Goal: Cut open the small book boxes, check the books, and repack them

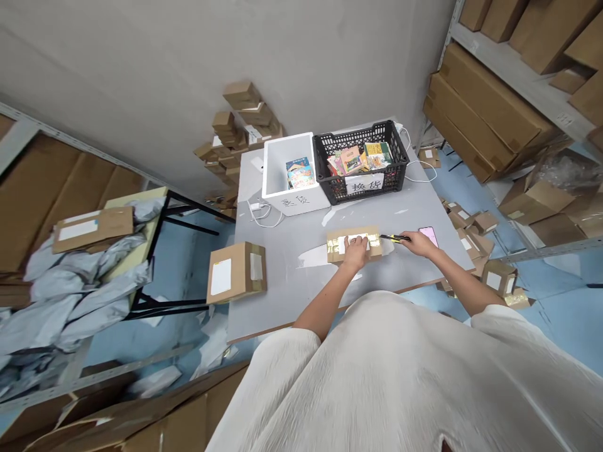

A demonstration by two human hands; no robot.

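A small taped cardboard box [335, 246] with a white label lies on the grey table [282, 282] in front of me. My left hand [357, 252] rests on top of this box, its fingers spread over the label. To the right, my right hand [416, 243] is closed round a black and yellow utility knife [398, 238]. The knife's tip points left, at the box's right end. Whether the blade touches the tape cannot be made out. Just beyond my right hand lies a phone [428, 236] with a pink screen.
A white foam box [296, 204] and a black crate [360, 188], both holding books, stand at the table's back. A larger carton [235, 273] sits at its left edge. Grey parcels [98, 276] lie on a side table. Shelves and cartons flank both sides.
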